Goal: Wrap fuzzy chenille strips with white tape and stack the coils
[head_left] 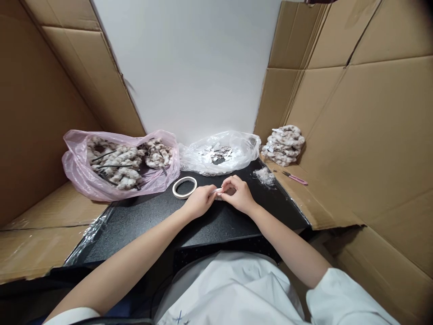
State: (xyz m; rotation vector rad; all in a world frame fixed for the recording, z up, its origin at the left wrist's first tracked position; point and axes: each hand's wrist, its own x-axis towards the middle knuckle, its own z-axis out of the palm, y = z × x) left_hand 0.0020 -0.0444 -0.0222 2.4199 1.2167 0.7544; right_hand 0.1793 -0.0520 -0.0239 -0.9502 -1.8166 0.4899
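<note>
Near the middle of the dark tabletop, my left hand (202,200) and my right hand (239,195) meet fingertip to fingertip. Both are closed in a pinch on a small white strip (217,191); its exact kind is too small to make out. Fingers hide most of whatever lies beneath it. Just left of my left hand lies a roll of off-white tape (184,197), flat on its side. Beyond my hands, a clear plastic bag (245,151) lies spread, with many white tags and metal pieces (216,153) in it.
A pink plastic bag (76,155) of fluffy brown-and-white pieces (125,155) stands back left. At right are a stack of fluffy rings (286,144), pink-handled snippers (296,178) and loose fluff (264,176). Cardboard walls (382,135) flank the black table (142,230).
</note>
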